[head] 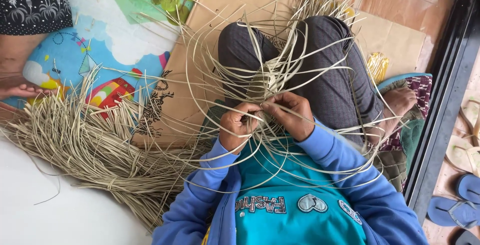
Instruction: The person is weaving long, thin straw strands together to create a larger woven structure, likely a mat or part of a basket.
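In the middle of the lap, the left hand [236, 125] and the right hand [290, 112] are working close together, almost touching. Both hands are closed and pinching thin pale strips [272, 77] where the strips cross. The woven bit [270, 82] is sitting on the knees [280, 50], just at 12 o'clock from the hands. Long loose strips are looping out all around it like a big messy nest.

To do this well, I think the fingers should be keeping the crossing tight and flat, and pulling one strip at a time so it is not kinking or snapping. Holding near the crossing is looking better than holding far out.

At 9 o'clock a big pile of strips [85, 135] is lying on the floor, near the left elbow. A bright mat [105, 35] is lying at 10 o'clock, with brown cardboard [200, 10] beside it under the legs. Another person's foot [20, 91] is resting far out at 9 o'clock on the mat. At 3 o'clock a dark door rail [445, 90] is running along, with blue sandals [455, 205] past it. The rail side is looking tight, so the long strips have more open room toward the pile.
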